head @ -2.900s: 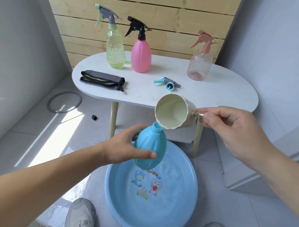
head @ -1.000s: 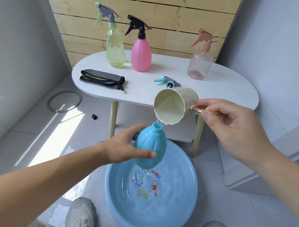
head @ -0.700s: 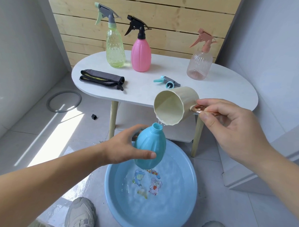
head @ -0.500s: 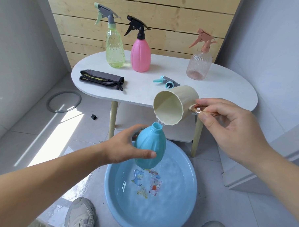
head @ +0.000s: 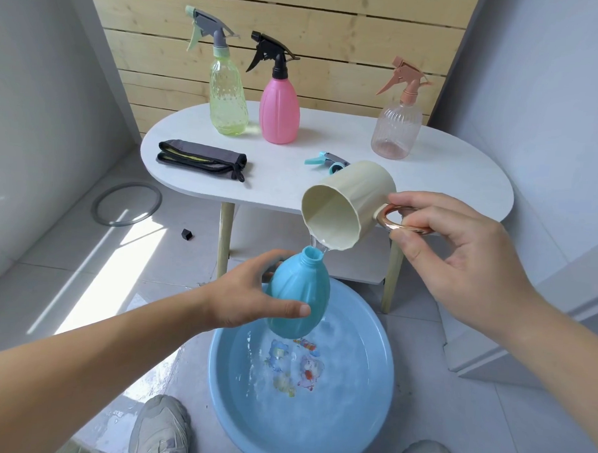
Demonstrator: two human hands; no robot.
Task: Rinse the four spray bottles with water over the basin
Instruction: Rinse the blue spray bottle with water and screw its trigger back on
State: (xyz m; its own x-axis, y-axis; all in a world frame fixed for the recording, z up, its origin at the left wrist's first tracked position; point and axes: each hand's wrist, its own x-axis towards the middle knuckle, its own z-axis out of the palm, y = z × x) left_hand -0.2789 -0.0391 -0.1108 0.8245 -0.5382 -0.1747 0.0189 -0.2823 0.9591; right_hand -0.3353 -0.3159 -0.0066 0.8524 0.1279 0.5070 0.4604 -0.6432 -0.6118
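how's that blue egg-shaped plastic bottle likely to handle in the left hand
Probably slippery: water from the tilted cream mug spills over the smooth blue egg-shaped plastic bottle. Likely heavy for its size, since water enters its open neck; the left hand round its belly may need a firmer hold. Its base tapers, so it might tip if set down.

Uncapped blue bottle tilted above blue basin
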